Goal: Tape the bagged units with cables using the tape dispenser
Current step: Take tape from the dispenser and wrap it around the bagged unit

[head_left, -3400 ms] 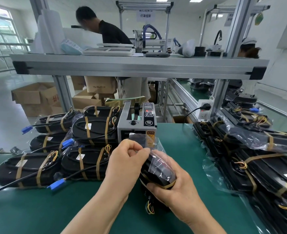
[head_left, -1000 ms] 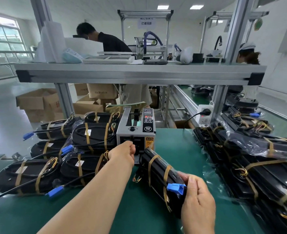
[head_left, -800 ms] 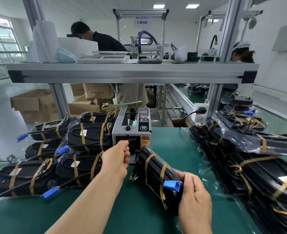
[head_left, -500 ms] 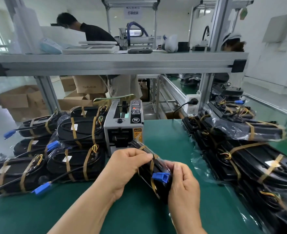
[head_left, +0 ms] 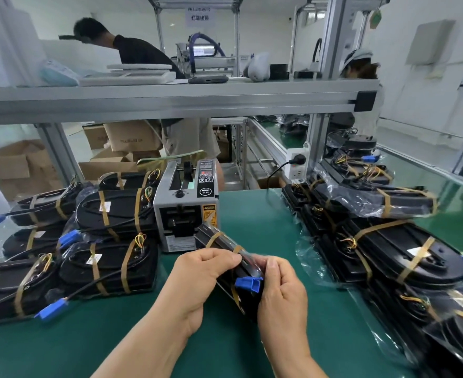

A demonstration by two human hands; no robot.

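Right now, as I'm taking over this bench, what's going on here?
A person holds one bagged unit in both hands just in front of the tape dispenser, above the green mat. The left hand pinches its upper edge; the right hand grips the near end beside the blue connector. It already carries tape bands. On the left, taped units are stacked; more bagged units lie on the right.

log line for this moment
left hand: pinches bagged unit | right hand: holds it near blue connector | tape dispenser: untouched

The tape dispenser (head_left: 186,211) sits on the table (head_left: 252,214) between a left pile (head_left: 110,214) and a right pile (head_left: 388,255).
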